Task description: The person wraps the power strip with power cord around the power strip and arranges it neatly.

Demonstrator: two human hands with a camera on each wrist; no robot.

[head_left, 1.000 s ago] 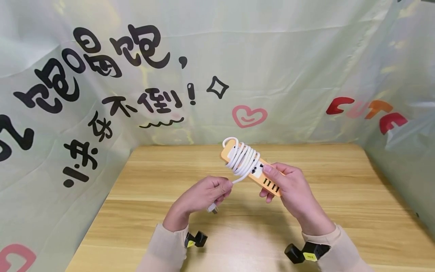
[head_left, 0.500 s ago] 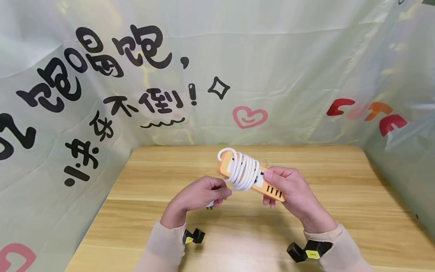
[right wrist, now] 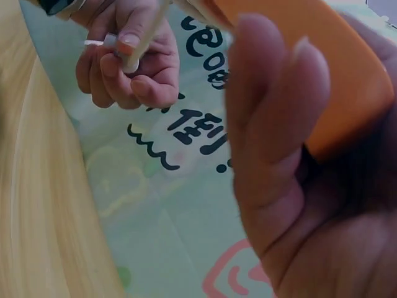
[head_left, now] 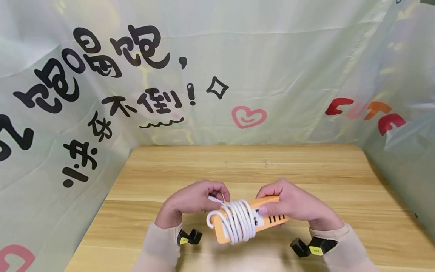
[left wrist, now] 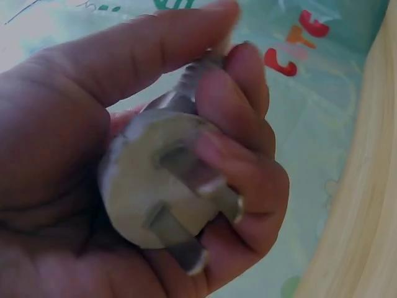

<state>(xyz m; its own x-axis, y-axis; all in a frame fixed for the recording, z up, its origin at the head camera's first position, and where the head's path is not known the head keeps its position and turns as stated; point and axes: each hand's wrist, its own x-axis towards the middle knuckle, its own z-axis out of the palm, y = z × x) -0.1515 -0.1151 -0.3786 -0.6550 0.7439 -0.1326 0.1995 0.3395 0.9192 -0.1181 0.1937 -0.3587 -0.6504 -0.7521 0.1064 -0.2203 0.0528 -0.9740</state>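
Observation:
My right hand (head_left: 292, 202) grips one end of an orange power strip (head_left: 221, 232), thumb on its face beside the slots. White cord (head_left: 239, 221) is wound in several turns round the strip's other end, with one loop sticking out at the left. The strip is held above the table, its wrapped end tilted toward me. My left hand (head_left: 193, 198) holds the plug (left wrist: 155, 180) in curled fingers, prongs pointing at the left wrist camera. From there the cord runs between thumb and fingertips to the coil. In the right wrist view the orange underside (right wrist: 353, 81) shows behind my fingers.
A light wooden table (head_left: 153, 166) spreads beneath both hands. Pale green fabric (head_left: 289, 75) with black lettering, hearts and coloured letters hangs behind it and at both sides. Black wrist cameras (head_left: 307, 247) sit at my sleeve cuffs.
My right hand has turned the power strip, bringing its wrapped end down and toward me. The free stretch of cord has gone behind the strip. The left hand keeps the plug.

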